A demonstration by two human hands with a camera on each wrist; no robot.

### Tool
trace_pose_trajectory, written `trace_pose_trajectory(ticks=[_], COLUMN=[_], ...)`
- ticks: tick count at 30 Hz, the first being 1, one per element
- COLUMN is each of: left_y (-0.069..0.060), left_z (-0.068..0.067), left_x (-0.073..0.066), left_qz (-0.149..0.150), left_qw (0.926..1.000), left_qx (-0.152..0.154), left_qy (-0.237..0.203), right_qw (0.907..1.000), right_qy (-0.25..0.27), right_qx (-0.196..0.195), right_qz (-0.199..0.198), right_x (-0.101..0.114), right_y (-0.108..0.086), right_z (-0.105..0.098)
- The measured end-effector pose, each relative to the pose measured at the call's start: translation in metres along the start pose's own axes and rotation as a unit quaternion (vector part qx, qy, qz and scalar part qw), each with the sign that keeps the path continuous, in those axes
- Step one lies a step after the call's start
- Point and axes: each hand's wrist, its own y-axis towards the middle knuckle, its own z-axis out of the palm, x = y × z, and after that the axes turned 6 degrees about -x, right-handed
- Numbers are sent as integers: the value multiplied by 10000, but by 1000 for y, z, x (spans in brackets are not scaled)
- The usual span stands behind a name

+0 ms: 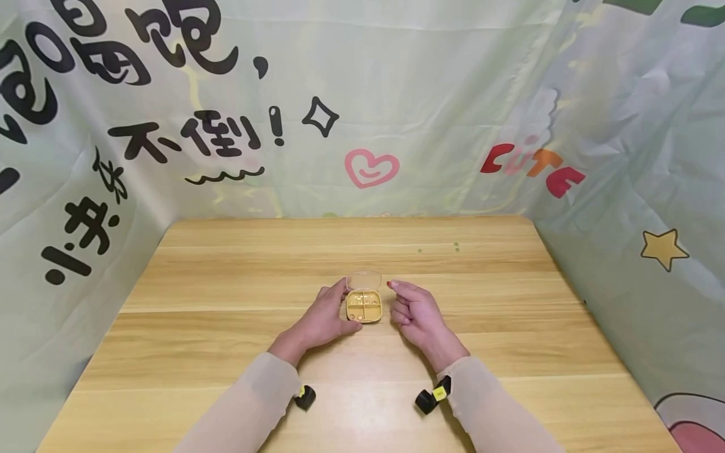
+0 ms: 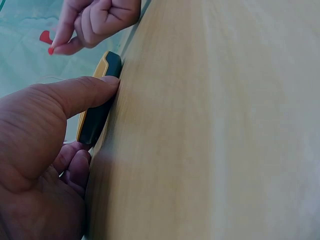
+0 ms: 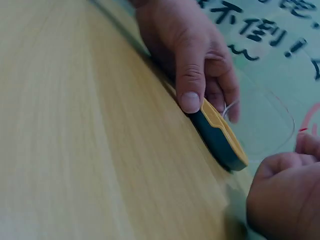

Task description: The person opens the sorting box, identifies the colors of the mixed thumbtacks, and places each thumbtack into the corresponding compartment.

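Note:
A small yellow pill box (image 1: pixel 364 306) with a dark green outside lies on the table, its clear lid (image 1: pixel 364 280) raised at the back. Small pieces lie in some of its compartments. The left hand (image 1: pixel 324 319) grips the box at its left side, the thumb (image 2: pixel 95 92) along the front edge in the left wrist view. Just right of the box, the right hand (image 1: pixel 418 314) pinches a tiny red piece (image 2: pixel 50 51) between thumb and index finger, the other fingers curled in. In the right wrist view the box (image 3: pixel 220 137) and the left hand (image 3: pixel 192 55) show side-on.
Several tiny green pieces (image 1: pixel 456 246) lie on the wooden table (image 1: pixel 226 277) behind and to the right of the box. A printed cloth (image 1: pixel 442 113) hangs behind the table and along both sides. Each wrist wears a small black camera (image 1: pixel 433 396).

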Motion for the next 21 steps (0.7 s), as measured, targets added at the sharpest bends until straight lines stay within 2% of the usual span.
trace_pose_trajectory(ticks=[3, 6, 8, 10, 12, 14, 15, 18, 21], left_y=[0, 0, 0, 0, 1, 1, 1, 1, 2], left_z=[0, -1, -1, -1, -1, -1, -1, -2, -1], left_x=[0, 0, -1, -2, -2, -2, -2, -2, -1], left_qz=[26, 42, 38, 39, 35, 49, 77, 121, 180], left_qw=[10000, 10000, 10000, 10000, 10000, 10000, 10000, 9999, 9998], left_qx=[-10, -4, 9, 16, 30, 33, 26, 18, -4], left_qy=[-21, -25, 5, 21, 46, 54, 53, 57, 34], right_qw=[9947, 9772, 9544, 9201, 8737, 8181, 7883, 6861, 6002], right_qy=[-983, -2025, -2852, -3740, -4607, -5383, -5729, -6653, -7220], right_qx=[-212, -417, -450, -363, -190, 5, 103, 383, 612], right_qz=[-234, -488, -762, -1108, -1550, -2025, -2244, -2918, -3387], right_x=[-1, -2, -3, -3, -4, -5, -5, -6, -7], right_y=[-1, -1, -2, -2, -2, -3, -3, -4, -4], right_z=[8, 15, 19, 23, 26, 29, 31, 36, 41])
